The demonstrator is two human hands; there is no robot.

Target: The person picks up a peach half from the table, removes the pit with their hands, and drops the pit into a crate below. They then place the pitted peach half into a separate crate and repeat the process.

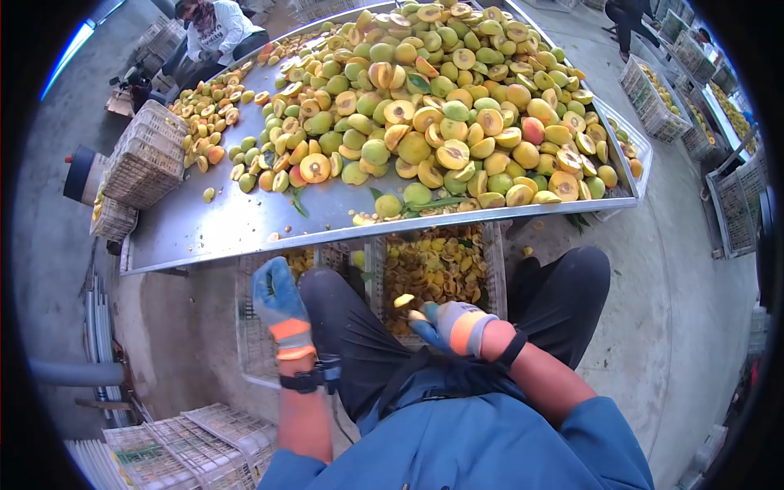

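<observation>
My left hand (280, 292), in a blue and grey glove, is raised above my knee below the metal table's front edge; its fingers are curled, and what they hold, if anything, is hidden. My right hand (447, 325), gloved too, is over the crate of fruit pieces (437, 265) between my legs. Its fingers are bent together around something I cannot make out. A small yellow piece (404, 300) is in the air or at the fingertips just left of it. Halved and whole yellow-green fruit (453, 153) is heaped on the metal table (237, 220).
White plastic crates (147, 155) stand at the table's left end, and more (192, 449) lie at the lower left. A person (216, 37) sits beyond the table at the upper left. Filled crates (653, 98) line the floor at the right.
</observation>
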